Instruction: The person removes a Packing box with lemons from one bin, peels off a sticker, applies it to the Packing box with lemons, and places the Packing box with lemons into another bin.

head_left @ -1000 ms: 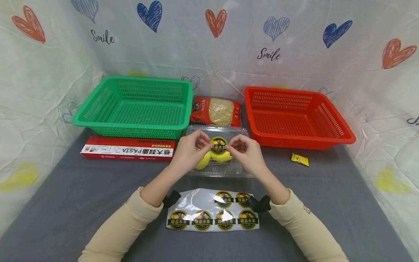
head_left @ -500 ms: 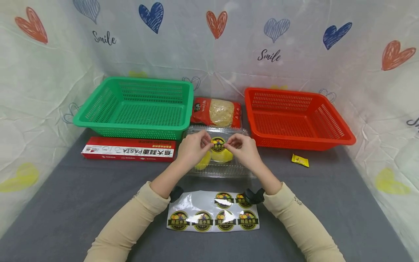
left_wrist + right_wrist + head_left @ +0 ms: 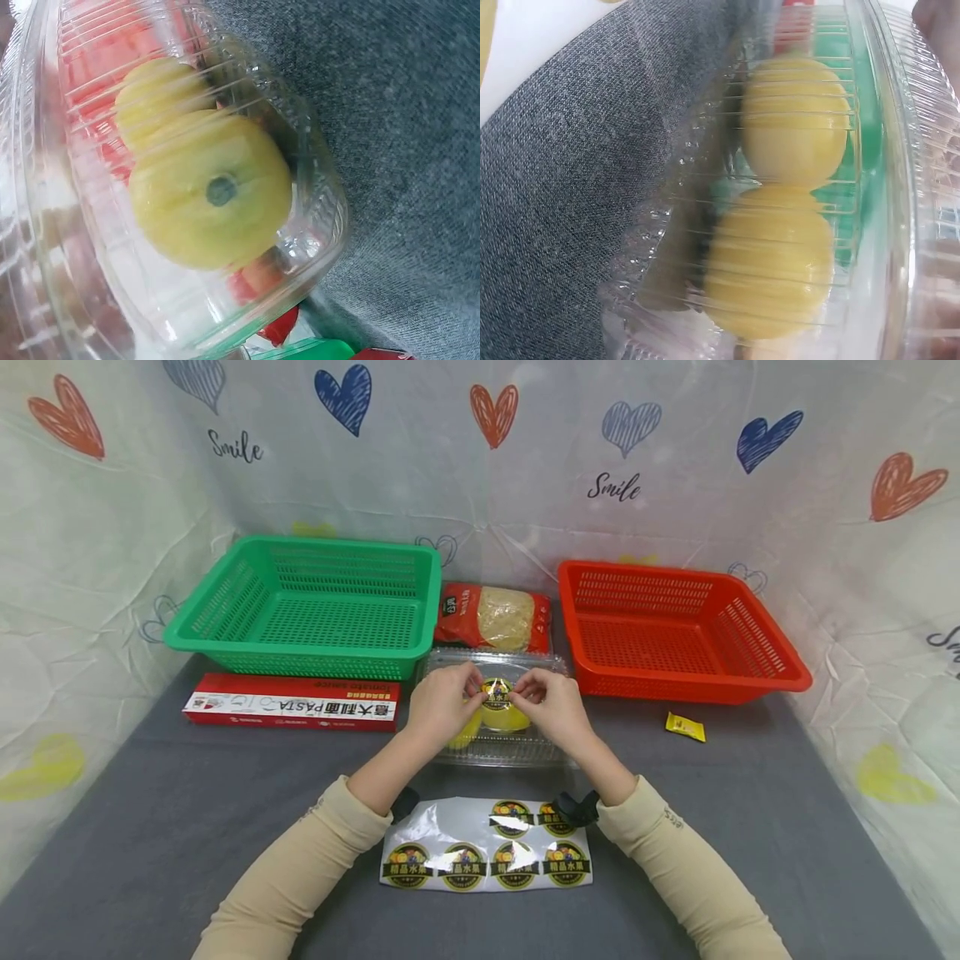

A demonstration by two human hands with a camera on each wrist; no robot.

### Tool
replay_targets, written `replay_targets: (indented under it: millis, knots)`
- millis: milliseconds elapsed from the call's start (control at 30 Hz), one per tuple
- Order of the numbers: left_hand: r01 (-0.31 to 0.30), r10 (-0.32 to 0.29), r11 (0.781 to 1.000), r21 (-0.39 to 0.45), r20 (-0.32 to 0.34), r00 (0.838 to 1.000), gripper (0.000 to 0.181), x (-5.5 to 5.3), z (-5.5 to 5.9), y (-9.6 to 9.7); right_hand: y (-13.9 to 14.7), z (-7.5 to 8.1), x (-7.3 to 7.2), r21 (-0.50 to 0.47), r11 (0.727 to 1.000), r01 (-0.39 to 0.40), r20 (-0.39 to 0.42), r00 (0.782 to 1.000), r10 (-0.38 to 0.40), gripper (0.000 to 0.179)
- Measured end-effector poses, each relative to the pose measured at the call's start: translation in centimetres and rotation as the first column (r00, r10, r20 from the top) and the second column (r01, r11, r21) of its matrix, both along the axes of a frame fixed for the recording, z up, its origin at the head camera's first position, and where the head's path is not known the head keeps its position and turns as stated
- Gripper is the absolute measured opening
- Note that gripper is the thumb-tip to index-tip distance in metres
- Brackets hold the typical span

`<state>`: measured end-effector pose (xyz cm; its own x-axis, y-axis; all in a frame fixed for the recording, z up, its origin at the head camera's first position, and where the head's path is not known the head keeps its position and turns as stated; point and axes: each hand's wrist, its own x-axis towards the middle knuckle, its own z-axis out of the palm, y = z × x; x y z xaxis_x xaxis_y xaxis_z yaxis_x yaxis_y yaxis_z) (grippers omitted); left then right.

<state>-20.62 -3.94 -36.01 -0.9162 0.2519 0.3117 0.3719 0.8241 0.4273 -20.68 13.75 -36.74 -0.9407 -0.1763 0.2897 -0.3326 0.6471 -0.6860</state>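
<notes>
A round black-and-gold fruit sticker (image 3: 497, 693) lies over the lid of a clear plastic clamshell box (image 3: 495, 752). My left hand (image 3: 442, 703) pinches the sticker's left edge, and my right hand (image 3: 557, 708) pinches its right edge. Whether the sticker touches the lid cannot be told. Inside the closed box sit yellow round fruits (image 3: 214, 191), two of which show through the ribbed wall in the right wrist view, one fruit (image 3: 769, 262) nearer the bottom. My fingers are mostly hidden behind the plastic in both wrist views.
A sheet of several stickers (image 3: 465, 827) lies in front. Behind stand a green basket (image 3: 300, 652) and a red basket (image 3: 697, 685), with a red food bag (image 3: 506, 617) between them. A pasta box (image 3: 292, 702) is at left, a small yellow packet (image 3: 686, 727) at right.
Both forearms have drawn inward, and the right hand has come slightly closer to the left. The sticker stays between the fingertips above the box.
</notes>
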Motion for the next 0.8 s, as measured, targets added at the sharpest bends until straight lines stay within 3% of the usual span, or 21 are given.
replay_targets:
  millis: [500,800]
  knots:
    - [-0.01,0.006,0.996,-0.093,-0.041,0.999,0.012,0.24,-0.12,-0.02,-0.3,-0.15,0.15,0.167,0.985,0.047,-0.055,0.998,-0.039,0.01]
    - [-0.003,0.002,1.0,-0.019,-0.016,1.0,0.008,0.39,0.11,-0.36,-0.26,-0.07,0.11,0.143,0.989,0.048,-0.064,0.997,-0.039,0.003]
